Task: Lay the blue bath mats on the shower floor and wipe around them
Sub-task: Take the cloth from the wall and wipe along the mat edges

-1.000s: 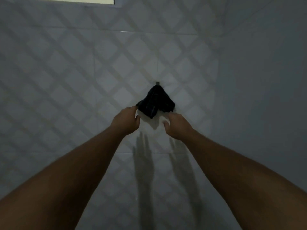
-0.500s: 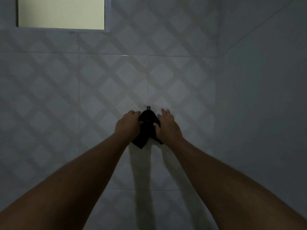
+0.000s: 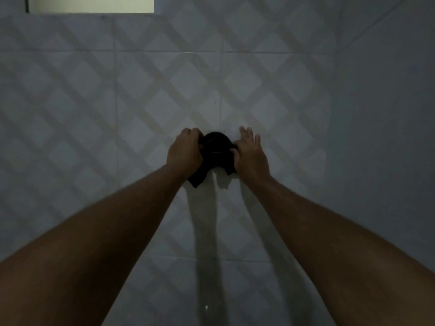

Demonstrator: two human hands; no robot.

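The dark cloth sits bunched against the tiled wall, caught between both hands in the dim light. The left hand has its fingers curled over the cloth's left edge and grips it, covering that side. The right hand lays its fingers straight and spread on the tile, while its thumb hooks onto the cloth's right edge and pinches it. A corner of the cloth hangs below the left wrist. Both bare forearms reach in from below and throw long shadows down the wall under the cloth. The tiles carry a pale diamond lattice. High on the left is a lit window, cut off by the frame. On the right a plain side wall meets the tiled one in a corner. I count one cloth, two hands, one window
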